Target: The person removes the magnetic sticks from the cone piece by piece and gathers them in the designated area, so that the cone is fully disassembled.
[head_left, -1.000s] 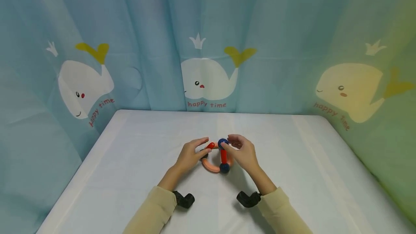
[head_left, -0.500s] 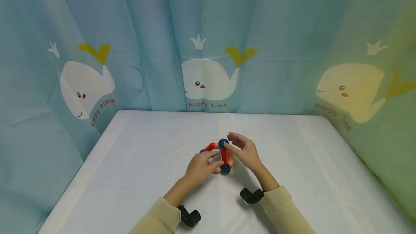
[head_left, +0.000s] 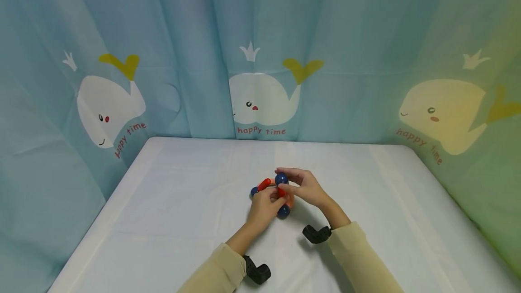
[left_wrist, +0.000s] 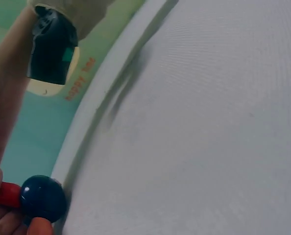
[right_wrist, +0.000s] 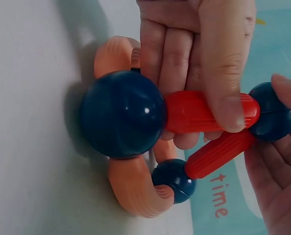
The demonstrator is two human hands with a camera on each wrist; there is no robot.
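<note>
A small build of blue balls, red rods and curved orange pieces stands on the white table. My left hand [head_left: 262, 209] pinches an upright red rod [right_wrist: 189, 111] between thumb and fingers. At the rod's lower end is a large-looking blue ball [right_wrist: 123, 113], also visible in the left wrist view as a blue ball [left_wrist: 42, 198]. My right hand [head_left: 307, 186] holds the top blue ball [head_left: 281, 178] between thumb and fingers. Another red rod [head_left: 264, 184] leans up from the left blue ball [head_left: 254, 191]. Curved orange pieces [right_wrist: 135, 188] join the lower balls.
The white table [head_left: 183, 184] extends around the build. Behind it hangs a blue-green curtain [head_left: 195, 58] printed with whales. Black wrist cameras sit on both arms, the left camera [head_left: 258, 272] and the right camera [head_left: 316, 234].
My left hand has moved right from beside the leaning red rod to the upright one and now pinches it. My right hand's fingers have come in around the top blue ball.
</note>
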